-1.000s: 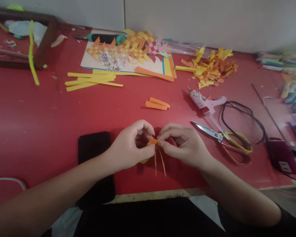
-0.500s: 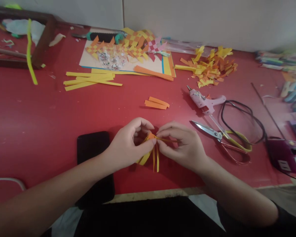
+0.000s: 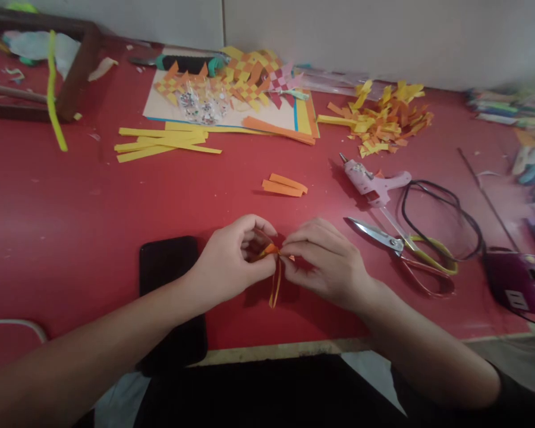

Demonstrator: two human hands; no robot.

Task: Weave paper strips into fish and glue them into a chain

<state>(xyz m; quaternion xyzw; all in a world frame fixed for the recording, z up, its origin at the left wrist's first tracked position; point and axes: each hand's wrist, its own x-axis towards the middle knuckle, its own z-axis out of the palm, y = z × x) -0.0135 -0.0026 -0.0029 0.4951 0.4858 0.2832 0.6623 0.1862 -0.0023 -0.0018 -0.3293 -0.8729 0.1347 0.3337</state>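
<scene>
Near the front edge of the red table, my left hand [image 3: 232,255] pinches a small piece of woven orange and yellow paper strips [image 3: 271,249] between thumb and fingers. Loose strip ends hang below it. My right hand [image 3: 323,261] meets it from the right, its thumb and fingertips closed on the strips; most of the piece is hidden by the fingers. Two short orange paper strips [image 3: 285,185] lie just beyond my hands. Longer yellow paper strips [image 3: 160,142] lie farther back on the left.
A black phone [image 3: 169,261] lies under my left forearm. To the right are scissors [image 3: 383,238], a pink glue gun [image 3: 365,184] and a dark cord [image 3: 450,205]. Paper scraps [image 3: 383,119] and woven paper fish [image 3: 249,80] sit at the back. A wooden frame [image 3: 80,71] stands back left.
The woven piece has turned in my fingers, and its yellow ends at the lower left no longer show. My right fingers have shifted slightly on the strips.
</scene>
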